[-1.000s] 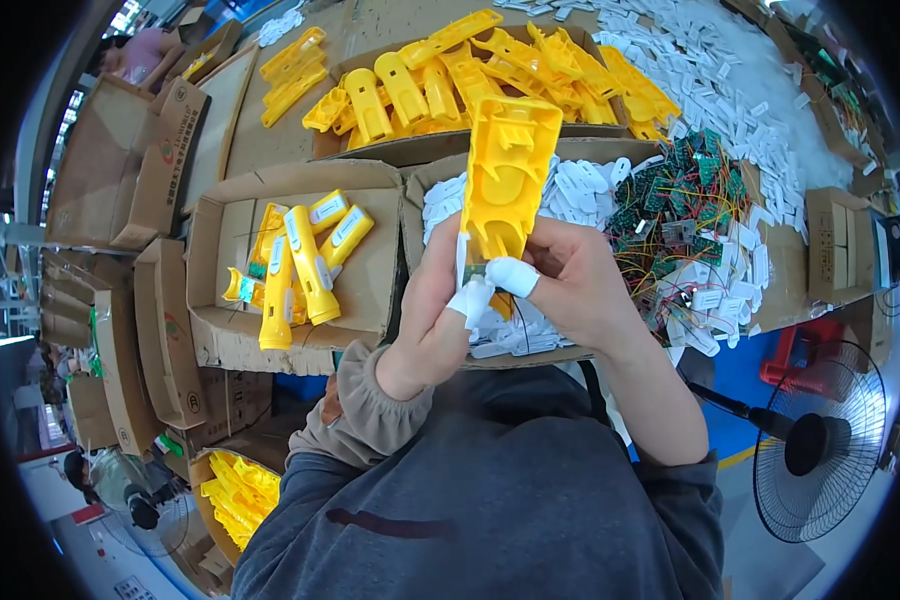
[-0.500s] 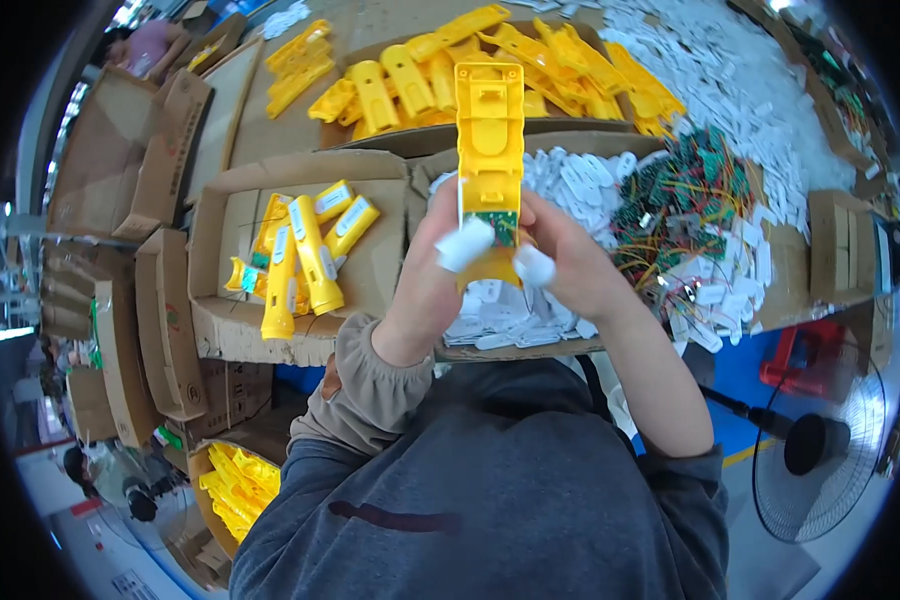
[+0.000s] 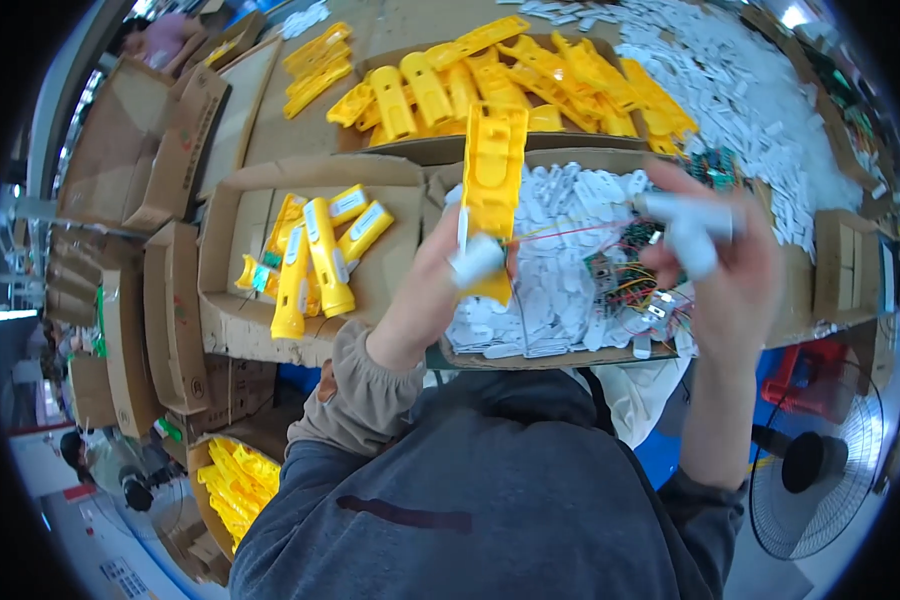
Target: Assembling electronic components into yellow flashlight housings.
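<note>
My left hand [image 3: 435, 280] gripped the yellow shell [image 3: 494, 170], apparently steadying it while my right hand [image 3: 722, 255] pinched the taut red wire [image 3: 572, 232].

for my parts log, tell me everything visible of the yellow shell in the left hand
The yellow shell looks like glossy plastic: a long trough, its open, moulded inside facing the camera. The left hand grips and partly hides its lower part above white pieces; its far end points forward. Thin wires run from its lower part toward the right hand.
</note>
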Tool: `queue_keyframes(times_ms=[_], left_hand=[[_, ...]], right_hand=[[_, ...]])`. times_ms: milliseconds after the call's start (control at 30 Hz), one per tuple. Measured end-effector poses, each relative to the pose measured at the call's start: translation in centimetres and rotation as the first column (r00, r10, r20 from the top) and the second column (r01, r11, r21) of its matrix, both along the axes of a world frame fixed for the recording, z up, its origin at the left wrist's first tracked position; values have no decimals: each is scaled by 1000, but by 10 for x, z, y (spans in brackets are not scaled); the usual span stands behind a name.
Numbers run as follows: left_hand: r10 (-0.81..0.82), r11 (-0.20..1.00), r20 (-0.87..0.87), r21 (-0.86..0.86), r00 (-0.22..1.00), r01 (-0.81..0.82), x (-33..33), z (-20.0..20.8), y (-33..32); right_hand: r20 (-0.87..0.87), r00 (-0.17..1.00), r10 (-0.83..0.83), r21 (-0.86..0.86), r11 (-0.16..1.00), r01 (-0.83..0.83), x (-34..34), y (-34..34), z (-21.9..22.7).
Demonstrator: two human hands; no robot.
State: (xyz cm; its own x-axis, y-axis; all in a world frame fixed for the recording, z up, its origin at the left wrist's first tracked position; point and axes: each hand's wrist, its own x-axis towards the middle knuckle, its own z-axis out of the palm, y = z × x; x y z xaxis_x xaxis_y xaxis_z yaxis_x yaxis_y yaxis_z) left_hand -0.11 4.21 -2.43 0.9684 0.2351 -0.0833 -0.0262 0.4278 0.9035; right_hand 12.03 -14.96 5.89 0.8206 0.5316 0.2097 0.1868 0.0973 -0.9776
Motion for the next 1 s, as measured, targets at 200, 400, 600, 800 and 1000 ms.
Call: queue_keyframes(times_ms=[200, 400, 600, 800, 1000], left_hand=[[100, 764, -45, 643, 994, -48, -4, -9, -30], [180, 254, -95, 966, 979, 47, -7, -7, -43], [58, 473, -241, 861, 969, 186, -19, 6, -30], [-212, 862, -201, 422, 956, 280, -43, 5, -14], [-209, 928, -292, 242, 933, 283, -58, 3, 4]], right_hand=[[853, 509, 117, -341, 862, 374, 22, 38, -44], [804, 547, 234, -546, 654, 524, 14, 52, -74], [619, 773, 142, -338, 936, 98, 18, 43, -74], [497, 847, 187, -211, 973, -91, 12, 51, -78], [-622, 677, 393, 305, 918, -253, -30, 75, -86]])
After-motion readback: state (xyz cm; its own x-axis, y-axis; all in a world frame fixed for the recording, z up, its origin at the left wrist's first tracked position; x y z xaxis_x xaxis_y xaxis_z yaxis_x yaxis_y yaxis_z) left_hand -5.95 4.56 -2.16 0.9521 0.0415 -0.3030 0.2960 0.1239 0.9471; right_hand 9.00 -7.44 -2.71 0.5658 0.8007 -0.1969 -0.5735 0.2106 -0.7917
